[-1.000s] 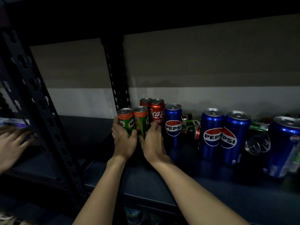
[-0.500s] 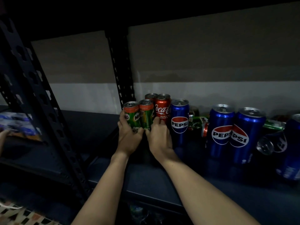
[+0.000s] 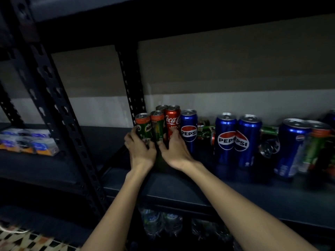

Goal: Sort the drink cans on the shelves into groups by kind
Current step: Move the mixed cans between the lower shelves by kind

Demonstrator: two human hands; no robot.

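Two green Milo cans stand side by side on the dark shelf (image 3: 199,192) next to the rack post. My left hand (image 3: 140,151) grips the left Milo can (image 3: 144,126). My right hand (image 3: 174,151) grips the base of the right Milo can (image 3: 158,125), fingers touching the red Coca-Cola can (image 3: 172,120) behind it. Another can top (image 3: 161,107) shows behind those. A blue Pepsi can (image 3: 189,127) stands just right of my right hand. Two more Pepsi cans (image 3: 235,140) stand further right.
A black perforated post (image 3: 133,87) rises behind the cans, another post (image 3: 59,115) slants at the left. Green cans (image 3: 205,131) lie behind the Pepsi cans. More cans (image 3: 297,147) crowd the right end. Packaged boxes (image 3: 27,142) sit on the left shelf; bottles (image 3: 161,223) below.
My hands stay on the two Milo cans and shifted them slightly toward the post. The view has turned right, and another person's hand at the far left is out of sight.
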